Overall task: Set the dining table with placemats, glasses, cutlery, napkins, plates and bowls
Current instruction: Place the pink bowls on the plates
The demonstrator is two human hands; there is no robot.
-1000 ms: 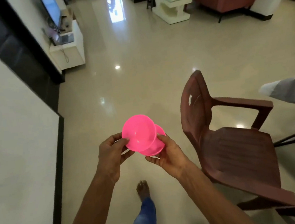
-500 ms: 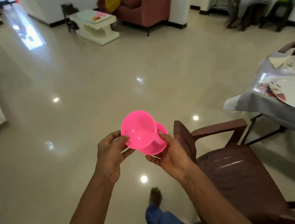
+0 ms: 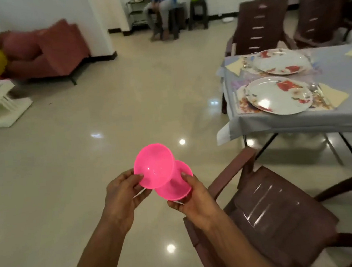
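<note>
Bowls step, I reckon. My left hand (image 3: 120, 193) pinches the rim of one pink bowl (image 3: 154, 165), and my right hand (image 3: 194, 199) pinches the second pink bowl (image 3: 176, 186). Both are mid-air, overlapping, well short of the table (image 3: 297, 120). Plates (image 3: 278, 94) already sit there. Nxt: get round the chair (image 3: 273, 210), 1 bowl per plate.

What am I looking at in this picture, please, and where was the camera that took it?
No machine: a person wears a camera on the head, looking forward and down at their own arms. The left hand holds the upper pink bowl by its rim; the right hand holds the lower pink bowl. The dining table, under a grey cloth, bears a near plate on a placemat, a napkin beside it, and a far plate. A brown chair stands nearby.
</note>
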